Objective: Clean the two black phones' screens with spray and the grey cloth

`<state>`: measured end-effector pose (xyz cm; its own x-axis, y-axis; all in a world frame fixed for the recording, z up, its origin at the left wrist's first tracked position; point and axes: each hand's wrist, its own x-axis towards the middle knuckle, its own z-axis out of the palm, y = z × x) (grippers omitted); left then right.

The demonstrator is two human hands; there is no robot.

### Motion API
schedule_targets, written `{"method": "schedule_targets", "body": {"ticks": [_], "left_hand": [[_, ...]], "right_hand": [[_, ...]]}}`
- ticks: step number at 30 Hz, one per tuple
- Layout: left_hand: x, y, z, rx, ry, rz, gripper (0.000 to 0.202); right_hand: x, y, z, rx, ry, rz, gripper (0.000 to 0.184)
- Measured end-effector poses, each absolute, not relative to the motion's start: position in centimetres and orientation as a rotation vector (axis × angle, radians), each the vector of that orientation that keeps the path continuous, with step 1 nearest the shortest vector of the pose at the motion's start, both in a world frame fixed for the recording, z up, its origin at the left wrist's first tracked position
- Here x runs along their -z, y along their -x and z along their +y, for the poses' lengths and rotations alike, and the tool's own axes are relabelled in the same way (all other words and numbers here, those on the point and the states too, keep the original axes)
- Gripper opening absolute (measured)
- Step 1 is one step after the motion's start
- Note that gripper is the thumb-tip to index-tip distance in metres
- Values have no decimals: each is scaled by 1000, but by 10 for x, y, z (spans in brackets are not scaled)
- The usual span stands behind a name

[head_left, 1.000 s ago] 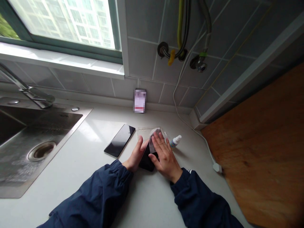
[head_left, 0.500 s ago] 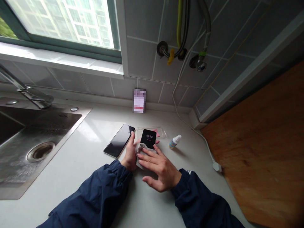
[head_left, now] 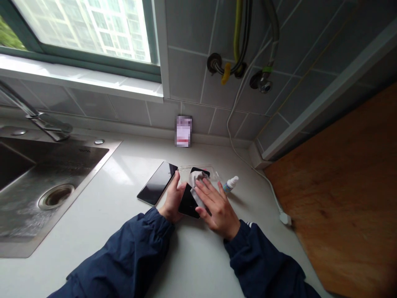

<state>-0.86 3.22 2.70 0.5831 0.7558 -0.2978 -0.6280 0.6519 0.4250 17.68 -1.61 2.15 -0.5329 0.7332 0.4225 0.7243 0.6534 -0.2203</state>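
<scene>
A black smartphone (head_left: pixel 187 202) stands tilted on its lower edge over a transparent plastic sheet or case (head_left: pixel 185 174), its top end showing beyond a grey cloth (head_left: pixel 196 185). My left hand (head_left: pixel 173 197) grips the phone's left side. My right hand (head_left: pixel 214 206) lies over the cloth with fingers spread, pressing it onto the screen. The middle of the screen is hidden. A second smartphone (head_left: pixel 157 183) lies face up just left of my left hand, and a small white dropper bottle (head_left: pixel 231 184) stands right of my right hand.
A steel sink (head_left: pixel 52 194) and faucet (head_left: pixel 46 124) are at the left of the white countertop (head_left: pixel 108 231). A pixelated card (head_left: pixel 183 131) leans on the tiled wall. A white cable runs down to a wooden board (head_left: pixel 335 198) on the right.
The cloth and my right hand have moved up the phone from its lower end, now covering the lit clock display seen earlier. The phone is tilted more, and its lower part shows dark.
</scene>
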Motion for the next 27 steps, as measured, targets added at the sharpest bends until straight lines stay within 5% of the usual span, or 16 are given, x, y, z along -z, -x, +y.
{"method": "schedule_targets", "body": {"ticks": [5, 18, 27], "left_hand": [[-28, 5, 29, -804, -347, 470, 75], [-26, 11, 31, -838, -343, 438, 98], [-18, 0, 24, -831, -466, 512, 83]], "right_hand": [[-18, -177, -14, 12, 1257, -2300, 70], [-38, -159, -35, -260, 713, -2482, 51], [-25, -167, -24, -23, 1193, -2477, 74]]}}
